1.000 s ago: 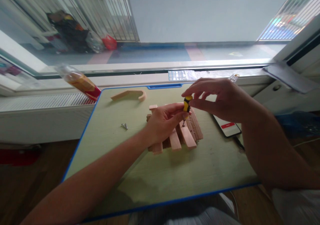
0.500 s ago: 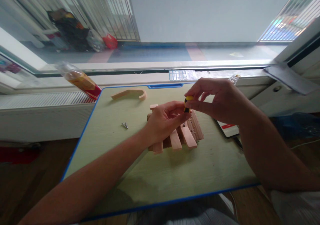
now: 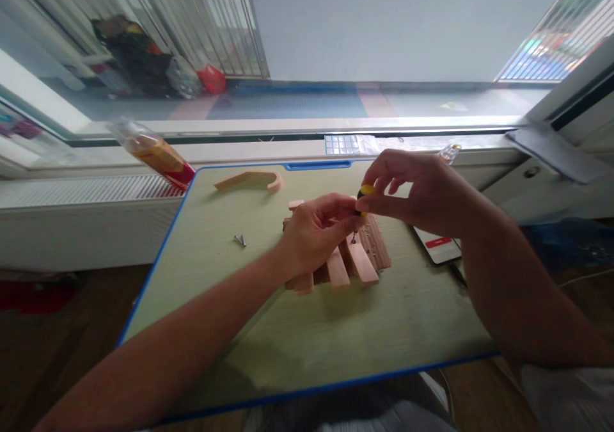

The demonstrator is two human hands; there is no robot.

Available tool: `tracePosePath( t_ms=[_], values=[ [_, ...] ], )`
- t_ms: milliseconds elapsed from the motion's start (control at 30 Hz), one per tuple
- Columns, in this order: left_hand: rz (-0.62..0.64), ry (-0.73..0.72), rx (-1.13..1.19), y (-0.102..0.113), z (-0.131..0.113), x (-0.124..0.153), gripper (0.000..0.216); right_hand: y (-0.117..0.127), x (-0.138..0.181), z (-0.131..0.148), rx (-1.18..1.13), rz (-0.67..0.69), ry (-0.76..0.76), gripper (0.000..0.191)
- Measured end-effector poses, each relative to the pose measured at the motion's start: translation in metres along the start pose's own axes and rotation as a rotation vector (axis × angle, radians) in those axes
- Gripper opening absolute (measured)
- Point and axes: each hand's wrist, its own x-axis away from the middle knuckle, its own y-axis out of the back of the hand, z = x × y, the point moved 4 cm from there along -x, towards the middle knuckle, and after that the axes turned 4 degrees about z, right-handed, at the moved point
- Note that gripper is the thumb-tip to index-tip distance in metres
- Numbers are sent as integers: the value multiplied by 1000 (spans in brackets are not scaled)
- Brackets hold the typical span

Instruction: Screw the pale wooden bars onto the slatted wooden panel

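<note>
A small wooden slat assembly (image 3: 352, 259) lies in the middle of the green, blue-edged table (image 3: 307, 329). My left hand (image 3: 314, 233) is closed over its left part, with thumb and fingers up by the tool's shaft. My right hand (image 3: 417, 189) pinches the yellow and black handle of a short screwdriver (image 3: 362, 198), which stands upright with its tip down on a slat. What sits under the tip is too small to make out.
Two loose screws (image 3: 239, 240) lie left of the assembly. A curved wooden piece (image 3: 249, 180) rests near the table's far edge. A phone (image 3: 439, 248) with a cable lies under my right wrist. A wrapped packet (image 3: 151, 152) leans on the window sill.
My right-hand fingers have shifted on the screwdriver handle, covering more of it, and the handle sits slightly lower. My left hand and the wooden assembly have stayed in place.
</note>
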Motion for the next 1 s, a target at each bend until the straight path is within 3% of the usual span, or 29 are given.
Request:
tracePosePath(
  t_ms=[300, 1000],
  values=[
    [26, 15, -2, 1, 1, 1, 36, 9, 3, 7, -64, 81, 33, 26],
    [-6, 9, -28, 0, -3, 1, 35, -4, -1, 3, -34, -19, 34, 25]
  ],
)
